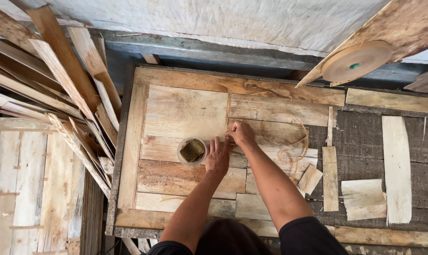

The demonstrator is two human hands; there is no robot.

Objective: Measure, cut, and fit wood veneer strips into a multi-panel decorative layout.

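Note:
A patchwork sheet of wood veneer pieces [185,113] lies flat on the work table. My left hand [217,158] presses flat on it, fingers together, just right of a small round cup [192,151] holding a dark wet sponge. My right hand [242,132] pinches the end of a thin brown paper tape strip [294,141] at a seam between veneer pieces. The tape curls in loose loops to the right of that hand.
A roll of brown tape [356,61] hangs on a slanted board at the upper right. Loose veneer offcuts [396,165] lie on the dark table surface at the right. Long veneer strips [63,80] are stacked at the left, above a taped veneer sheet [29,189].

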